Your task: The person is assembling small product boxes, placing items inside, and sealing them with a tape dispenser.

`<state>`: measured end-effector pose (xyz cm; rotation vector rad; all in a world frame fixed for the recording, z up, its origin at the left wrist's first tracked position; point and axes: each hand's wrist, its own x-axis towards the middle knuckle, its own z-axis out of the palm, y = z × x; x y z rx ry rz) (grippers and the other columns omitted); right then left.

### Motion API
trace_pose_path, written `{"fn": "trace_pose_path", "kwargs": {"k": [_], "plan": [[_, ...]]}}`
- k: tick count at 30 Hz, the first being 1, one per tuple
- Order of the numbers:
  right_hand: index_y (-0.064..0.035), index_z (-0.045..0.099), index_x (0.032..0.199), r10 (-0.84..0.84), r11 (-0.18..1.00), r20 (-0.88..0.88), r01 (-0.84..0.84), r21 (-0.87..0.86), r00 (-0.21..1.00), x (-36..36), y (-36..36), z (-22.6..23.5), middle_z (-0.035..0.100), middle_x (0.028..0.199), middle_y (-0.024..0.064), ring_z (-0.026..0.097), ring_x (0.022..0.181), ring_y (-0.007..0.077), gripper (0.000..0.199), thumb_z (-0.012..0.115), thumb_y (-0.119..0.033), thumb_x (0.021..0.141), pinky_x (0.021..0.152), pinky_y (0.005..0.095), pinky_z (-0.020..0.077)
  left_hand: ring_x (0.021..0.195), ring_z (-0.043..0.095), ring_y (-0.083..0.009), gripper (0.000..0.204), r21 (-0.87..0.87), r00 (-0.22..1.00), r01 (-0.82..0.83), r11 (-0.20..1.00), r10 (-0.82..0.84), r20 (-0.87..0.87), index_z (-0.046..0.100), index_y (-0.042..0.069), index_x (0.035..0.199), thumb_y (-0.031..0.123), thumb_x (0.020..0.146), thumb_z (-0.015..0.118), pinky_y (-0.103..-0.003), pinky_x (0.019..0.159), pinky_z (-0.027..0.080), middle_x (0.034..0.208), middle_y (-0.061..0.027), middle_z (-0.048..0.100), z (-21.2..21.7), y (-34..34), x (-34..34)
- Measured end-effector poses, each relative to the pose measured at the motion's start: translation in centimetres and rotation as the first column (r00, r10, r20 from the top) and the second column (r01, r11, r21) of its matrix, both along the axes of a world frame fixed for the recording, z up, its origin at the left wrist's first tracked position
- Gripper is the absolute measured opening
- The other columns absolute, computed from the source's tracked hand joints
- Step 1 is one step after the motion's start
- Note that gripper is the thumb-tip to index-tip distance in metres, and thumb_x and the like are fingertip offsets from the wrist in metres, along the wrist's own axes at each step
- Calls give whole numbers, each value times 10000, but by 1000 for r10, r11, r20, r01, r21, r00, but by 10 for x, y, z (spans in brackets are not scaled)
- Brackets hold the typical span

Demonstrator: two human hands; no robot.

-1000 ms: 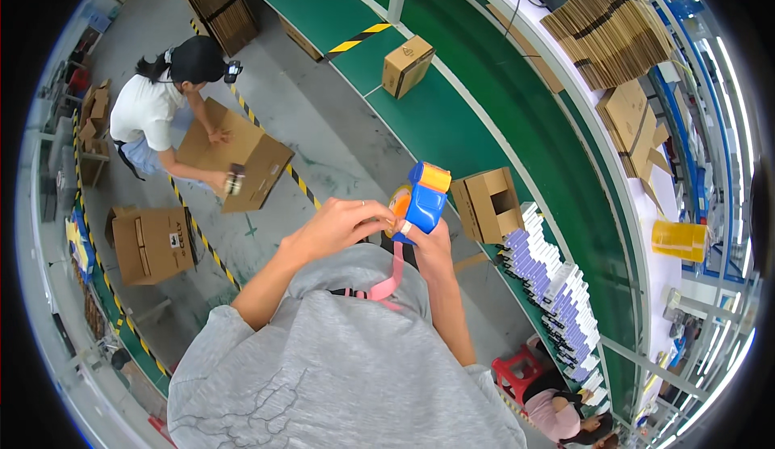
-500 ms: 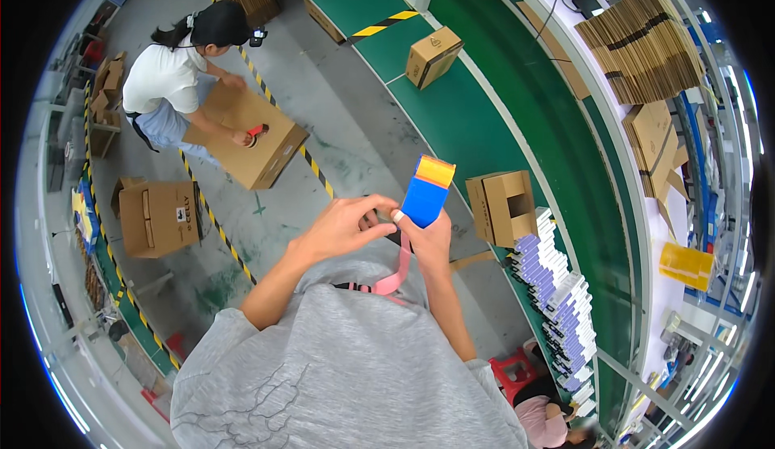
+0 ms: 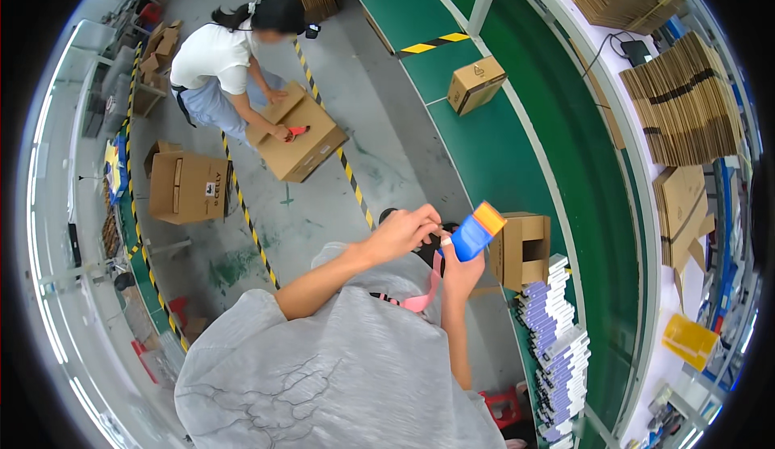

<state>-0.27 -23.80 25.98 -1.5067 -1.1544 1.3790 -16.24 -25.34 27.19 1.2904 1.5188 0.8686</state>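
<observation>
Right hand grasps a blue-and-orange tape dispenser, right of the frame's centre. Left hand, fingers bent, is just beside it; whether it grips anything cannot be told. An open carton stands near, rightward, on a green bench. Upper left: a co-worker bends over a brown box.

The wide fisheye camera sits on the person's head and looks steeply downward, bending straight edges toward its rim. Nearest, at six o'clock, is the loose grey fabric shirt; the bare left hand and bare right hand come next, toward four. A long green-topped desk curves from twelve to five; a white-shirted co-worker bends farther off, toward ten.
</observation>
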Motion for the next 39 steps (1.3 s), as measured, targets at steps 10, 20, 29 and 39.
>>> {"fn": "trace_pose_path", "kwargs": {"k": [10,20,29,39], "plan": [[46,509,1280,-234,972,1,234,-19,972,109,47,-22,683,1145,140,659,1035,194,476,702,-40,854,907,316,508,768,678,-304,84,-88,951,296,951,-285,118,462,58,977,117,987,522,-417,664,502,817,-144,639,-43,106,105],[40,534,1226,-426,905,8,426,-7,905,219,67,-39,705,1053,128,654,882,156,402,673,-12,851,803,283,520,759,700,-152,158,-19,917,156,988,-138,374,630,-9,1050,44,909,582,-302,700,559,794,-88,700,-117,306,184],[37,599,1051,-470,875,140,481,-59,872,248,53,-58,717,857,79,652,770,134,264,718,-80,846,719,278,520,817,720,-254,197,-171,892,-104,980,168,420,637,-74,1065,-21,877,658,-325,795,612,1081,-185,674,-196,408,209],[4,609,973,-573,812,128,582,-43,809,246,66,-58,665,833,51,619,738,125,232,748,-102,821,704,270,499,1070,659,-294,348,-166,710,-60,984,159,686,476,-146,1288,-71,952,423,-354,985,547,1180,-222,621,-155,503,196]]}}
